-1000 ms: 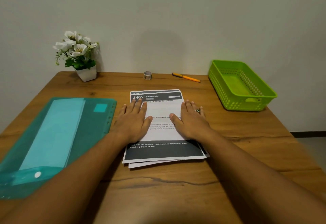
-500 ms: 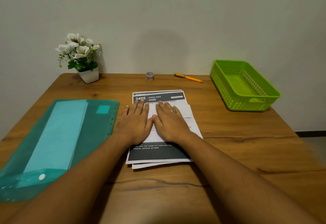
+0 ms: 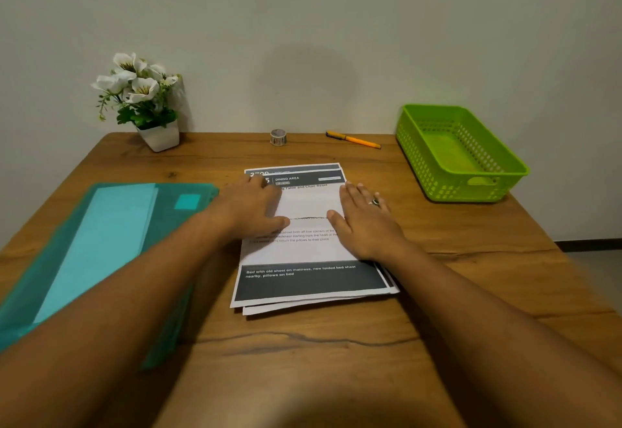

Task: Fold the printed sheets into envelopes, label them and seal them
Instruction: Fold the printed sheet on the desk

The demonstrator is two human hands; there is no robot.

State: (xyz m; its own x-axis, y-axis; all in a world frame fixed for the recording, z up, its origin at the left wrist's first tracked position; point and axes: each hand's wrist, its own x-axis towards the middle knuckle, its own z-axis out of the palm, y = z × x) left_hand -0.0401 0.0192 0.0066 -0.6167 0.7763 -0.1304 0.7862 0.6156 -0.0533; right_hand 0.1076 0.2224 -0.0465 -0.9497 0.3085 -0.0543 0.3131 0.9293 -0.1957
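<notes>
Pressing flat w/ both palms: left hand (image 3: 250,207) and right hand (image 3: 365,222) lie open, fingers spread, gripping nothing, on the top sheet (image 3: 304,249) of the printed stack at frame centre. Sheet's long axis runs top-to-bottom of frame; the folded-down flap's edge (image 3: 311,218) runs left-right btwn the thumbs. Hands sit either side, roughly equally near. Next move likely means running outward along that crease.

Matt paper sheets (image 3: 303,252) lie on a grained wooden table (image 3: 471,259) near a glossy perforated plastic basket (image 3: 434,158).
</notes>
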